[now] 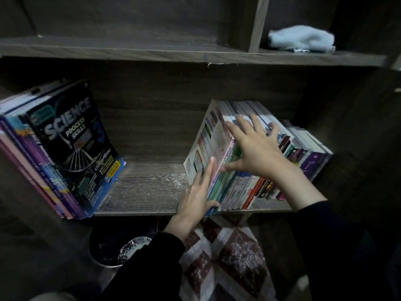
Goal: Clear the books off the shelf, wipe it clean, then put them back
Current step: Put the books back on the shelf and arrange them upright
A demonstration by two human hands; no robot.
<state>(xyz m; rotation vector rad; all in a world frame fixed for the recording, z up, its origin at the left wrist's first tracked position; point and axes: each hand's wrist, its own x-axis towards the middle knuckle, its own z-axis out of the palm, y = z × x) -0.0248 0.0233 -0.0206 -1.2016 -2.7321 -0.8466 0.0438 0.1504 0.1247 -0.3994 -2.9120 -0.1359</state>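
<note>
A dark wooden shelf [143, 187] carries two groups of books. A leaning stack fronted by a black Science book [76, 144] stands at the left. A row of tilted books [243, 185] fills the right half. My left hand [197, 194] lies with straight fingers against the outer cover and lower spines of that row. My right hand [253, 146] is spread over the top edges of the same books, thumb hooked under near the spines. White dust lies on the bare board between the groups.
A pale folded cloth [301, 39] lies on the upper shelf at the right, beside a vertical divider [258, 25]. Below the shelf stand a dark round bin [117, 246] and a red and white patterned mat [227, 261].
</note>
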